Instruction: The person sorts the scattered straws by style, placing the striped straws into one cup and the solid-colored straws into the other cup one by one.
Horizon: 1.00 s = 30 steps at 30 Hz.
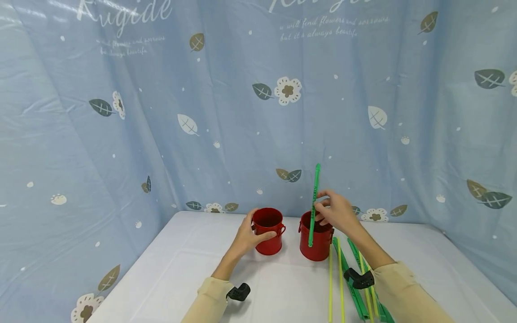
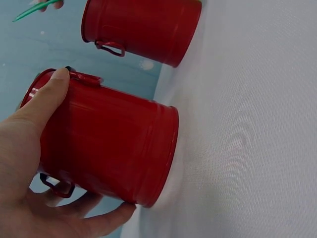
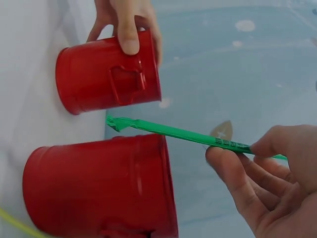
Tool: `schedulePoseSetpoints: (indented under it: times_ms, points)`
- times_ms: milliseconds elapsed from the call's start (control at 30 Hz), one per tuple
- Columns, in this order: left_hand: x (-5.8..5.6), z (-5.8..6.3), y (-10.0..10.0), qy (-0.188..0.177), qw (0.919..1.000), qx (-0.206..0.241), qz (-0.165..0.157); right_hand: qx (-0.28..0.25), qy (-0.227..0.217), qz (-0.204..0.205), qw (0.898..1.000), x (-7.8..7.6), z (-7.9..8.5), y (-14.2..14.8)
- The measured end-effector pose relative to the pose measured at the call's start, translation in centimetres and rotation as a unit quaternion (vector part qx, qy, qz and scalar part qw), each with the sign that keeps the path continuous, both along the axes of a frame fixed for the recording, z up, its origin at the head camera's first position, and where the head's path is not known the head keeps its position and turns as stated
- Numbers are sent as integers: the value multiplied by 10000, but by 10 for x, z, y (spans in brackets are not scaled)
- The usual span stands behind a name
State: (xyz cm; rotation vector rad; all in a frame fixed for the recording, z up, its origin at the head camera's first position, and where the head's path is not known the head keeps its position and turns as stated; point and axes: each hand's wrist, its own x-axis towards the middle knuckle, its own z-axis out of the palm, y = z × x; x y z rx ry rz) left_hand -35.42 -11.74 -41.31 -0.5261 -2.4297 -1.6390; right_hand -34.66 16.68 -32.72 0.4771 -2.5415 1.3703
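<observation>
My left hand [image 1: 246, 235] holds the left red bucket [image 1: 269, 246], thumb in front and fingers round its far side. The bucket stands upright, its side handle showing in the left wrist view. Just to the right is a second red bucket [image 1: 319, 251], also upright. Over that one, my right hand [image 1: 335, 208] pinches a thin green wrapped straw [image 3: 178, 133] with printed marks. The straw is nearly upright, and its lower end shows outside the right bucket's wall, not inside it. The insides of both buckets are too dark to make out.
Several yellow straws [image 1: 342, 282] and green wrapped straws [image 1: 352, 287] lie on the white tabletop [image 1: 282, 291] at the right, partly under my right forearm. A blue patterned curtain [image 1: 242, 134] hangs behind and beside the table.
</observation>
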Motion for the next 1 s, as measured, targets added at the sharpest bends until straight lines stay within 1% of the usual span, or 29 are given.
schedulePoseSetpoints:
  times_ms: [33,67,267,400,533,667,833,1000]
  points:
    - [1,1,0,-24,10000,22,-20,-4,19,2,10000,-2,1,-2]
    - [-1,0,0,-19,10000,28,-21,-1,34,1,10000,-3,2,-4]
    - [-17,-20,-3,29,10000,-35,50,-71,90,-22,9999,-12,10,-19]
    - [-20,-24,-7,5,9999,-98,46,-115,212,31,9997,-17,13,-30]
    - [-19,-26,-8,-66,9999,-122,100,-125,286,135,9994,-19,16,-39]
    - [-19,-27,-7,-32,9999,-133,75,-136,255,139,9995,-21,19,-44]
    - [-19,-26,-4,12,9999,-87,51,-123,264,128,9995,-25,24,-49]
    - [-21,-24,-2,38,9999,-117,58,-95,373,115,9992,-27,29,-54]
